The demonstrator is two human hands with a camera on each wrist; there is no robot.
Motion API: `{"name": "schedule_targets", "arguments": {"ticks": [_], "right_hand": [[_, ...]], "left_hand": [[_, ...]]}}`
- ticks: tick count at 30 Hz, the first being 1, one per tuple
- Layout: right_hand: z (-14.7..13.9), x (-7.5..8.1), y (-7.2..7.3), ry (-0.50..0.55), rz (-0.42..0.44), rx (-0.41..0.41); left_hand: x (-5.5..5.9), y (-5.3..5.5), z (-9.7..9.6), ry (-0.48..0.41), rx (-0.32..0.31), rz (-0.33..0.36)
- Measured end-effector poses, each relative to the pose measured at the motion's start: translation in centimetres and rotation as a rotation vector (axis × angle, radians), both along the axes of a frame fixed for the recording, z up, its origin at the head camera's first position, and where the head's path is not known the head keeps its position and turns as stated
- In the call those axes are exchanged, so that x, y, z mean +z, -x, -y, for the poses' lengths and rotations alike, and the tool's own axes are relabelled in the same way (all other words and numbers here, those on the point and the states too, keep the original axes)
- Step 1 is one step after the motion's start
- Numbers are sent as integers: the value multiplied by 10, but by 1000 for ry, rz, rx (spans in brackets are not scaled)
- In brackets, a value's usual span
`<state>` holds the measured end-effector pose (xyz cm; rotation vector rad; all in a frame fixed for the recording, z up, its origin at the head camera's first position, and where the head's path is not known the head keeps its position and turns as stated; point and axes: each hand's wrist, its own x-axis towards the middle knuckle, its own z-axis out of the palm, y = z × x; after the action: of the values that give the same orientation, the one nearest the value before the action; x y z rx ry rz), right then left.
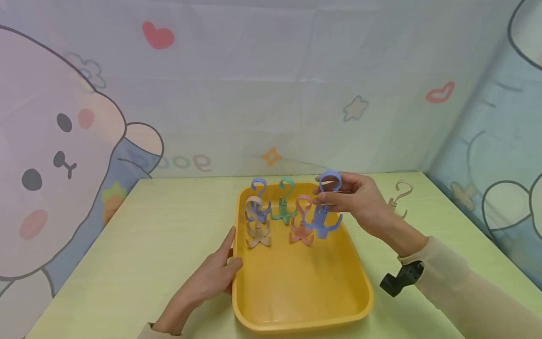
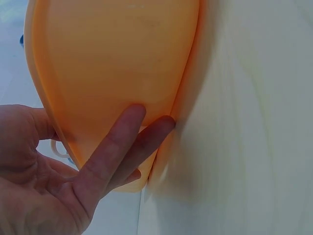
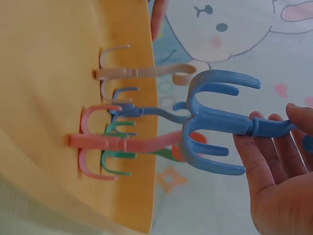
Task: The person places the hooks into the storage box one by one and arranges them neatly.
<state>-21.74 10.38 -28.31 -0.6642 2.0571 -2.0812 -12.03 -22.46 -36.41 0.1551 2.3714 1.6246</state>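
Note:
My right hand pinches a blue four-pronged hook hanger by its curved neck, holding it upright over the right side of a yellow tray. In the right wrist view the blue prongs point back toward the hand. Standing in the tray are a beige hanger, another blue hanger, a green hanger and a pink hanger. At the tray's left wall, my left hand grips the rim, thumb over the edge and fingers against the outside, as the left wrist view shows.
One more beige hanger stands on the light green table right of the tray, partly hidden by the right hand. A printed cloth backdrop rises behind the table, with another printed panel along the right.

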Motion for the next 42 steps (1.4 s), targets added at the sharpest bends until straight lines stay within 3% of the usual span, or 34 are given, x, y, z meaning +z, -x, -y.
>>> {"name": "schedule_targets", "arguments": {"ticks": [6,19,42], "right_hand": [[15,-5,-4,-46,-27,47],[42,-8,-10,-40,-33,117],[70,-35,-12,-108,-38,187]], "left_hand": [[0,-1,0,1,7,5],[0,-2,2,8,16,2],[1,-2,-1,11,27,13]]}}
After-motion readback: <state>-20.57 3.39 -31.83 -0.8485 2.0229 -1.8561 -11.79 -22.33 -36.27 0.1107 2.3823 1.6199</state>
